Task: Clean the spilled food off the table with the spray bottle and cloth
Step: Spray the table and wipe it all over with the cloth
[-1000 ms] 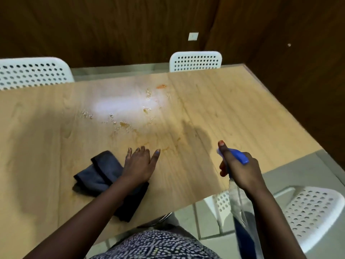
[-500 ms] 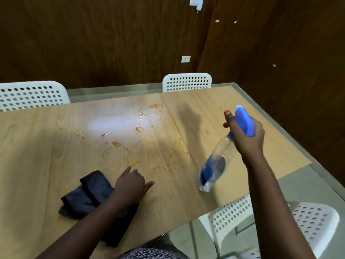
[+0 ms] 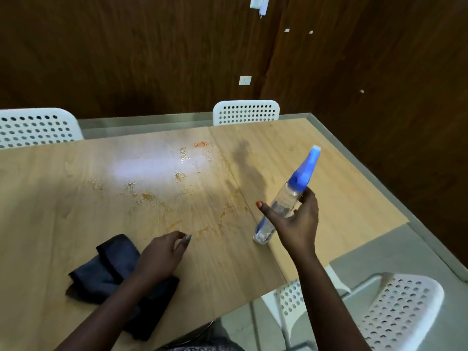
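Since a second ago the right hand [image 3: 295,219] has carried the spray bottle [image 3: 286,198] up from below the near edge and out over the surface [image 3: 76,198]; half a second ago it gripped the blue head, and now it holds the clear body lower down, fingers curled behind it and thumb stretched across the front, so the grip looks loose, perhaps mid-shift. The bottle leans with its blue nozzle up and away to the right, its base just above or barely touching the wood; which, I cannot tell. Meanwhile the left hand [image 3: 162,257] has lifted from flat to loosely curled, holding nothing, its wrist over the dark folded cloth [image 3: 106,269] that lies near the front edge. As for progress, nothing appears cleaned: the spilled food [image 3: 177,196] is spread across the middle of the surface as orange smears, small crumbs and glistening wet dots, with a brighter orange patch at the far end near the seam. No fresh mist is visible, so spraying seems not yet begun, and wiping follows after that. The bottle is transparent, showing only a little liquid, with a blue trigger head and a pale tip.
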